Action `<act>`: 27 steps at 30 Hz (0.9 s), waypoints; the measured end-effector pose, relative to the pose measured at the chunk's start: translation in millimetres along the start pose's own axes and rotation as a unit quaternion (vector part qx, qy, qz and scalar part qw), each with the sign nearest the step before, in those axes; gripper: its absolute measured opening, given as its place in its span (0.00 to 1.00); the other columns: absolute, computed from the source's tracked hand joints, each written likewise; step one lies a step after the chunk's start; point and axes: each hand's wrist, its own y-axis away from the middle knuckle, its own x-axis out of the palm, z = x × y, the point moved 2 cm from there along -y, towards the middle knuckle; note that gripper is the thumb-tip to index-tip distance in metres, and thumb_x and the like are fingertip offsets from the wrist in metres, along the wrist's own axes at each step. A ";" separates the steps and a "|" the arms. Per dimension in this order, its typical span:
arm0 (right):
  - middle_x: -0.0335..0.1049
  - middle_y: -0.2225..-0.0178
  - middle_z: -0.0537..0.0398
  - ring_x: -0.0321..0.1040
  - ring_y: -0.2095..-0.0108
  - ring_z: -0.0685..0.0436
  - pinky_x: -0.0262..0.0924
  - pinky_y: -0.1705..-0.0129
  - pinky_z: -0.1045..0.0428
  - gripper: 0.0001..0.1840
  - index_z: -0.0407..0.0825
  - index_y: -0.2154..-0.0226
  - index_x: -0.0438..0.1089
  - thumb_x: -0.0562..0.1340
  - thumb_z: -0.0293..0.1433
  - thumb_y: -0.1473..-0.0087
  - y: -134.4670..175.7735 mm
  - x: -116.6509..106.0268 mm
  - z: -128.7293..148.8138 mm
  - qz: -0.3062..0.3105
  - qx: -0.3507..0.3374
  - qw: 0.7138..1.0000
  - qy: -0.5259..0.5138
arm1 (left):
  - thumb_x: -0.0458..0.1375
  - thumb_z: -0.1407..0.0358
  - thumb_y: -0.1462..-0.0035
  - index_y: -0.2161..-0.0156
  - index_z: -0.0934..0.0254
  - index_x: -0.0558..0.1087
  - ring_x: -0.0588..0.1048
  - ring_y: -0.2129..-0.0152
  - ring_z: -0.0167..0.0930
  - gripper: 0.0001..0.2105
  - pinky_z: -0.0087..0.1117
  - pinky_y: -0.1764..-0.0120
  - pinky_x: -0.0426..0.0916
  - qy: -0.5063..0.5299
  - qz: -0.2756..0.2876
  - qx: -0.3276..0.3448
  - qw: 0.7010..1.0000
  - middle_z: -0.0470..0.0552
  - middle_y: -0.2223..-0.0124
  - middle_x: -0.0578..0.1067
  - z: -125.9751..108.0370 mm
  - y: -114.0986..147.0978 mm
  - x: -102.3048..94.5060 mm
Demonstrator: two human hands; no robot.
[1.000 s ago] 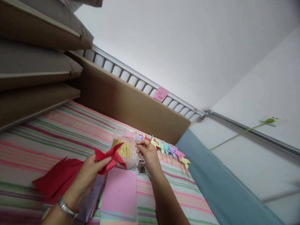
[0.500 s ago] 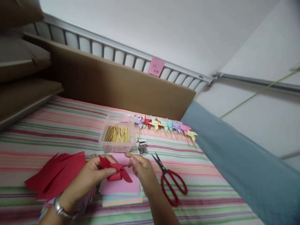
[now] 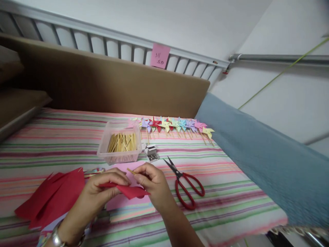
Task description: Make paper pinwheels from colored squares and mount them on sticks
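Observation:
My left hand (image 3: 105, 187) is closed on a red paper pinwheel (image 3: 131, 192), fingers on top and thumb beneath. In my right hand (image 3: 150, 178) a thin wooden stick (image 3: 131, 171) is pinched between thumb and fingers, its tip pointing up and left. The pinwheel's right blades lie just under the right fingers; whether stick and paper touch I cannot tell. Below both hands is a stack of pastel paper squares (image 3: 131, 209), pink on top. Right of it lie red-handled scissors (image 3: 180, 178), blades partly apart. Cut red paper sheets (image 3: 56, 195) are piled at the left.
Behind my hands stand a clear plastic box (image 3: 119, 158) of wooden sticks and a small box of metal pins (image 3: 153, 156). Several finished pinwheels (image 3: 174, 125) line the back. A cardboard panel (image 3: 115, 85) stands against the radiator; paper bags (image 3: 23, 106) sit far left.
The pinwheel has been turned and tilted flatter in my left hand. My right hand has come closer to it with the stick. The camera view has also shifted.

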 end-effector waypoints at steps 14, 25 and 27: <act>0.66 0.77 0.60 0.61 0.74 0.50 0.56 0.71 0.55 0.04 0.50 0.79 0.75 0.70 0.31 0.57 0.7 7.5 9.0 -0.005 -0.048 0.997 0.060 | 0.66 0.67 0.53 0.72 0.57 0.82 0.74 0.62 0.39 0.02 0.33 0.57 0.68 -0.014 -0.020 0.052 0.998 0.55 0.64 0.77 18.5 2.7 -17.8; 0.66 0.77 0.60 0.62 0.74 0.50 0.55 0.72 0.55 0.06 0.49 0.79 0.74 0.71 0.30 0.56 3.1 8.4 6.6 -0.007 -0.064 0.995 0.070 | 0.66 0.69 0.55 0.74 0.56 0.81 0.75 0.64 0.36 0.03 0.30 0.59 0.69 -0.012 -0.041 0.067 0.997 0.52 0.68 0.77 16.0 2.7 -18.5; 0.66 0.77 0.61 0.62 0.75 0.51 0.56 0.72 0.55 0.06 0.49 0.79 0.74 0.70 0.28 0.56 3.2 9.0 5.2 -0.012 -0.068 0.995 0.078 | 0.66 0.69 0.55 0.74 0.57 0.81 0.75 0.65 0.36 0.03 0.31 0.59 0.69 -0.008 -0.044 0.065 0.997 0.52 0.68 0.78 15.7 2.0 -18.5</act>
